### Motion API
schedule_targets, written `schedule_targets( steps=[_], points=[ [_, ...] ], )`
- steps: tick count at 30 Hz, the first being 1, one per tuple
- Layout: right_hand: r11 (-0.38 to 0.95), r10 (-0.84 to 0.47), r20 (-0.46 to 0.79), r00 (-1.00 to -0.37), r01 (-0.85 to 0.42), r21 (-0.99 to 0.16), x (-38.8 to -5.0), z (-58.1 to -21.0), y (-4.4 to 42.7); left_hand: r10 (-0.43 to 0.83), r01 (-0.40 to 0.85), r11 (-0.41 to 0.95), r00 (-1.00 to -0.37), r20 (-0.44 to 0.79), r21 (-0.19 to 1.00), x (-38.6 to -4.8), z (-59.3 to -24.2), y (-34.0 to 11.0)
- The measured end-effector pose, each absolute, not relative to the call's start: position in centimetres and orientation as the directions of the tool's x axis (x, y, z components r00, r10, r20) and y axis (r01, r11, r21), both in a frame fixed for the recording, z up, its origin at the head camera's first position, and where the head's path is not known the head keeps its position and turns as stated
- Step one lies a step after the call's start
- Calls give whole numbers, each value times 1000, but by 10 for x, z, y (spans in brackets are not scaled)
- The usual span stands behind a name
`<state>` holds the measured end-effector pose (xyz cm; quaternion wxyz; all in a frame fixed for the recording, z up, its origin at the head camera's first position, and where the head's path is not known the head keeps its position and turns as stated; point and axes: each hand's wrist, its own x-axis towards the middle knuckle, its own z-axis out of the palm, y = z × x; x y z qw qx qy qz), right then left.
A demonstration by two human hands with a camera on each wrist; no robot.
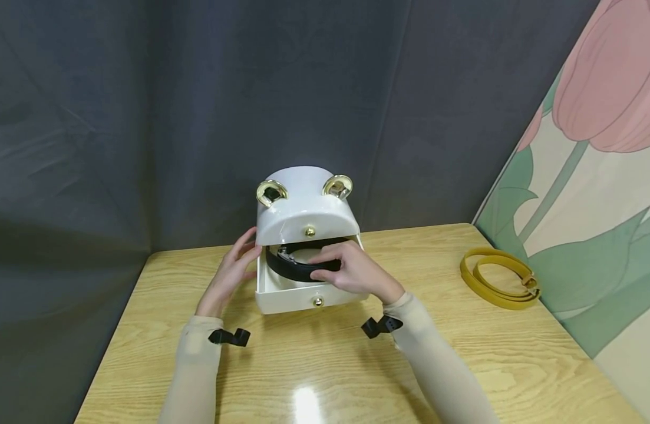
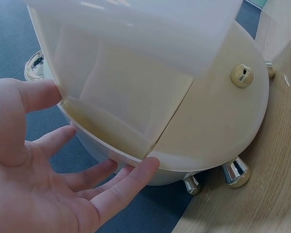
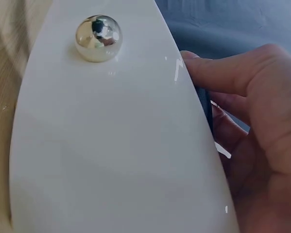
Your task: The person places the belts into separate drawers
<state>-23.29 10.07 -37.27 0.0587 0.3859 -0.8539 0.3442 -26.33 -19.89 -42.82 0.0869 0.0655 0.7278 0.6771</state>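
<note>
A white rounded box (image 1: 306, 191) with gold ear-shaped rings stands on the table, its lower drawer (image 1: 287, 301) pulled out. Inside the drawer lies a coiled black belt (image 1: 290, 270) with a silver buckle. My right hand (image 1: 351, 268) reaches over the drawer front and pinches the belt between thumb and fingers. In the right wrist view, the drawer front (image 3: 116, 141) hides most of the belt. My left hand (image 1: 230, 271) touches the box's left side with fingers spread. In the left wrist view, its fingertips (image 2: 147, 165) rest along the white edge.
A coiled mustard-yellow belt (image 1: 484, 288) lies at the right of the wooden table (image 1: 271, 371). Behind the table hangs a dark curtain (image 1: 224, 118). A wall with painted tulips (image 1: 595, 194) runs along the right side.
</note>
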Motion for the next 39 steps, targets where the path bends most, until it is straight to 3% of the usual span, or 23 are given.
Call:
schedule_targets(
  steps=[19,39],
  points=[
    [549,-626,138,-767,-560,-620,-245,-371,89,214,-25,74,-976,-40,997,-263,-428,-198],
    [568,-711,-111,-694,-474,-673,-267,-376,87,210,-18,100,-977,-39,995,-263,-427,-199]
  ],
)
